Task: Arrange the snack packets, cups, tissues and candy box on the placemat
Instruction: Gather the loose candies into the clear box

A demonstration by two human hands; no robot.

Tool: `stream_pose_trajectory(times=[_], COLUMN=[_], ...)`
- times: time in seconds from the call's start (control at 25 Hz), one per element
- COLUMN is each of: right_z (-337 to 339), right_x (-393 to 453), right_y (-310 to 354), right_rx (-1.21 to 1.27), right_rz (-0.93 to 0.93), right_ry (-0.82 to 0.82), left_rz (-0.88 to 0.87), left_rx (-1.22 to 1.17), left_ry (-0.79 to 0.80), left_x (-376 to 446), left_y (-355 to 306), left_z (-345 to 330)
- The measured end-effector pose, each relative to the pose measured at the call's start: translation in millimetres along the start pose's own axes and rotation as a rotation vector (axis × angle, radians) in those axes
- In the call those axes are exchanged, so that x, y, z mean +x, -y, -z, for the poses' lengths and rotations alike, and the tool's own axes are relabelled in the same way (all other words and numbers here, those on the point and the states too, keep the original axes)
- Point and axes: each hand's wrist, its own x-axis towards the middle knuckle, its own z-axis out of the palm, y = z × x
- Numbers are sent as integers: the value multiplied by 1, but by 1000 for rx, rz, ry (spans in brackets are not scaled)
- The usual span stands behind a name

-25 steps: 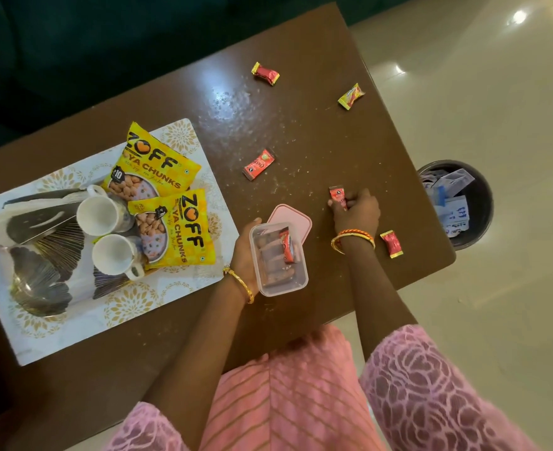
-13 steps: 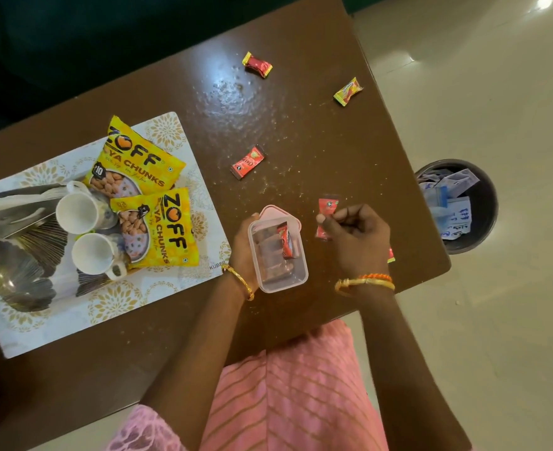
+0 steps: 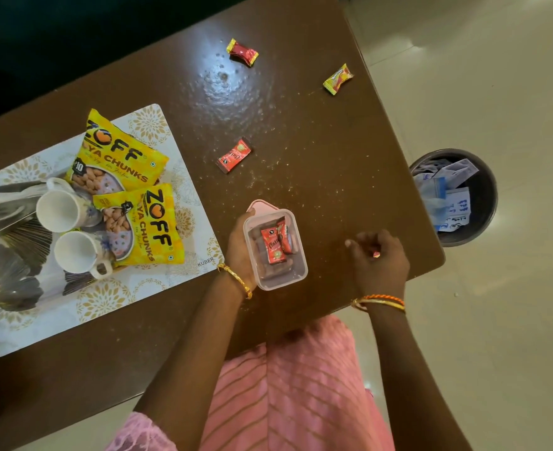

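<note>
A white placemat (image 3: 112,307) with gold flowers lies on the left of the brown table. On it are two yellow snack packets (image 3: 118,154) (image 3: 148,226), two white cups (image 3: 58,211) (image 3: 76,252) and glossy dark-patterned tissues (image 3: 11,275). The clear candy box (image 3: 278,275) stands on the table just right of the mat, with red candies (image 3: 273,244) inside and its pink lid (image 3: 258,205) under its far end. My left hand (image 3: 239,245) grips the box's left wall. My right hand (image 3: 380,262) hovers palm down near the table's right front corner, fingers loosely curled and apart, nothing seen in them.
Three wrapped candies lie loose on the table: a red one (image 3: 234,155) beyond the box, a dark red one (image 3: 242,52) at the far side, a yellow one (image 3: 338,78) at the far right. A dark bin (image 3: 483,203) with papers stands on the floor to the right.
My right hand picked a red candy off the table, brought it to the box, and it now lies inside. The hand has since moved right toward the table's corner, covering the candy that lay there.
</note>
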Motion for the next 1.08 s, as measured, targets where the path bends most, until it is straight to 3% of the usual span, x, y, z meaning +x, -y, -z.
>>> stream_pose_trajectory(times=[0.08,0.16,0.4,0.52,0.6,0.72,0.8,0.92,1.08], right_z=[4,5,4,7,10,10,-2,-26,-34], right_x=[11,13,15,11,7,-5,-17,-31,-21], right_y=[-18,-28,-32,-13,9,48,70,87,97], right_rx=[-319,-464,-273,-9,152,272,211,-92,-20], right_rz=[-48,-94,-64,-148,-163,-87,6,165,207], right_ry=[42,43,-28,-24,45,306,431,477,364], left_rz=[-36,-66,-96,-93,-97,-119,-178,-203,-175], left_rx=[11,31,54,63,31,-3,10,-23,-122], left_ry=[8,5,-14,-28,-12,12,-29,-53,69], left_x=[1,0,2,0,-2,-5,-6,-7,-14], left_y=[-1,-1,3,4,2,0,-1,-4,-11], left_z=[-2,-6,-6,-4,-4,-8,-10,-12,-4])
